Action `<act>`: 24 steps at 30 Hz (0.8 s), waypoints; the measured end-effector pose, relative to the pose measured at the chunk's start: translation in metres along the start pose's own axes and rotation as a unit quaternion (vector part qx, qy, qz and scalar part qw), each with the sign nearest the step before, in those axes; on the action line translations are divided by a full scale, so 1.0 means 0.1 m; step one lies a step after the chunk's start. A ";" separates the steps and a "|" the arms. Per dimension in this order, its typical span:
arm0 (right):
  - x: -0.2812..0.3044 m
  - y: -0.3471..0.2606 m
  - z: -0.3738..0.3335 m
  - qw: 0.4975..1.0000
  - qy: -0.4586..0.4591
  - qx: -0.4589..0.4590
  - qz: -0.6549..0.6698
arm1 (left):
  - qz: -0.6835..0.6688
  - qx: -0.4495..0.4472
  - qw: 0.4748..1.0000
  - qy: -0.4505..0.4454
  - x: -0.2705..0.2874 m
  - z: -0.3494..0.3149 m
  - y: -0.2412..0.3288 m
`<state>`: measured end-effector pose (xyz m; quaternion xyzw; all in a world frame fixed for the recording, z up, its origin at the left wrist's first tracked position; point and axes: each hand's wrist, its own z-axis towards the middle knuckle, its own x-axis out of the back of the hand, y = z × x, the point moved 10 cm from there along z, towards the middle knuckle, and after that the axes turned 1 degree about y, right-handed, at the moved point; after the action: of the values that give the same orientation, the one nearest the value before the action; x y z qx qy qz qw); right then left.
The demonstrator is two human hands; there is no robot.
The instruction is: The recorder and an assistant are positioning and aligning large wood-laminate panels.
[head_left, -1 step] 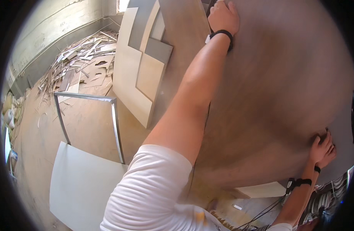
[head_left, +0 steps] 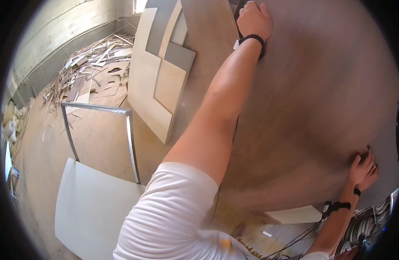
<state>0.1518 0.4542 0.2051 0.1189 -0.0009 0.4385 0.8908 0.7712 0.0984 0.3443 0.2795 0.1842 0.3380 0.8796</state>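
A large brown sheet panel (head_left: 312, 86) fills the right side of the view, with a blurry sheen on its face. At its upper left edge, my left hand (head_left: 255, 21) is closed with bent fingers, apparently round that edge; the fingertips are partly hidden. Lower right, my right hand (head_left: 365, 171) lies against the panel, its fingers stretched out and apart. A dark band circles each wrist.
Cut pale and grey boards (head_left: 164, 86) lean left of the panel. A metal frame (head_left: 131, 143) stands by a white sheet (head_left: 93, 208). Wood offcuts (head_left: 99, 65) are heaped by the far wall. Dark cables (head_left: 301, 237) and a pale board (head_left: 294, 215) lie below the panel.
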 end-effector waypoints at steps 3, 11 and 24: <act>0.00 0.05 -0.01 0.999 -0.008 0.014 -0.032 | -0.010 -0.019 1.000 0.001 -0.01 -0.01 0.01; -0.01 0.04 -0.01 0.998 0.000 0.024 -0.054 | -0.040 -0.033 0.999 0.001 0.00 -0.02 0.02; -0.04 0.08 0.01 0.999 -0.021 0.000 -0.033 | -0.049 -0.035 0.998 0.005 0.03 -0.02 0.05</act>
<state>0.1434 0.4559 0.2077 0.1282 -0.0159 0.4060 0.9047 0.7697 0.1041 0.3455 0.2370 0.1902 0.3023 0.9035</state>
